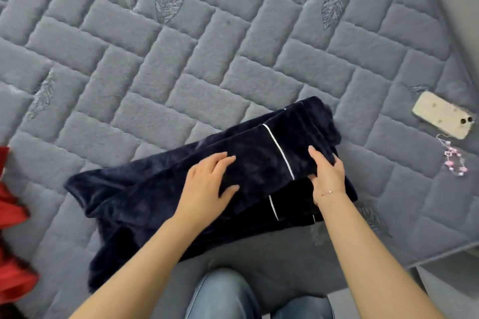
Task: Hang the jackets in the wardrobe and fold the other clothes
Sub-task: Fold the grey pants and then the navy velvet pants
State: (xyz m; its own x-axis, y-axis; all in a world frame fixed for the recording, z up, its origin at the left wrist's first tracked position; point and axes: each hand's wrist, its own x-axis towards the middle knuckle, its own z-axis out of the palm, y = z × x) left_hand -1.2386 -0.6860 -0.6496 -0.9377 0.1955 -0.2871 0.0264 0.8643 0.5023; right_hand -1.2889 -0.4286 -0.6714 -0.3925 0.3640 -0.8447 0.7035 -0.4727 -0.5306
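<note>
A dark navy plush garment (145, 197) with thin white piping lies partly folded on the grey quilted bed cover (207, 46), low in the middle of the view. My left hand (207, 179) rests flat on the folded upper layer with its fingers spread. My right hand (328, 171) is at the garment's right end, fingers over the top layer and thumb tucked under its edge, gripping the fabric.
A red piece of clothing (13, 254) lies at the left edge. A pale phone (440, 114) with a pink beaded strap (455, 160) sits on the cover at the right. The bed's edge runs along the lower right. My knee in jeans (228, 292) is below the garment.
</note>
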